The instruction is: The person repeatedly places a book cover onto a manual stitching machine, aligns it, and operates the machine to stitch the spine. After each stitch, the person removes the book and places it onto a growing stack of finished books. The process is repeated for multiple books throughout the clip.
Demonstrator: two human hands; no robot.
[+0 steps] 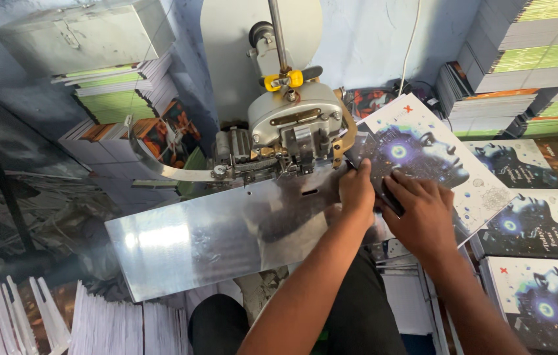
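Note:
My left hand presses on the near corner of a glossy book cover printed with a dark face and glowing eye on white. My right hand lies flat on the same cover just to the right, fingers closed over its folded edge. The cover sits at the right end of a shiny metal saddle plate, directly under the grey stitching machine head. Both hands hold the cover against the plate beside the head.
Stacks of the same printed covers lie at the right. Piles of green-edged booklets stand at the back right and back left. White paper bundles stand at the lower left. My dark-clothed knees are below the plate.

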